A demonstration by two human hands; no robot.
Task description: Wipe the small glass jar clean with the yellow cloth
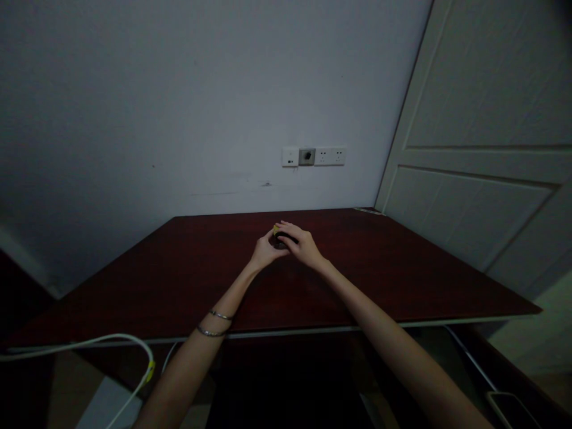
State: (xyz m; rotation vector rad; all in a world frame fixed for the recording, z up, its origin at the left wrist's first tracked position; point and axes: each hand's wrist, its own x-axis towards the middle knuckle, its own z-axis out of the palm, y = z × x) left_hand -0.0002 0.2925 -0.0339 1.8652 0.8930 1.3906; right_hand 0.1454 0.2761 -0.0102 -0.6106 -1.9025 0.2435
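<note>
Both my arms reach out over a dark red-brown table [214, 268], and the hands meet near its middle. Between them is a small dark, glossy, roundish object [279, 243] with a yellow patch at its top left; its kind is unclear in the dim light. My left hand [263, 252] cups it from the left and below, thumb stretched toward the right. From the right and above, my right hand [300, 240] closes over its top, fingers near the yellow patch. The fingers cover much of the object. Two bracelets circle my left wrist.
Behind the table stands a pale wall with a row of sockets [319, 157]. A white panelled door [482, 149] is at the right. A white cable [129, 337] with a yellow tag loops over the front left edge. A phone-like device [513, 411] lies at lower right.
</note>
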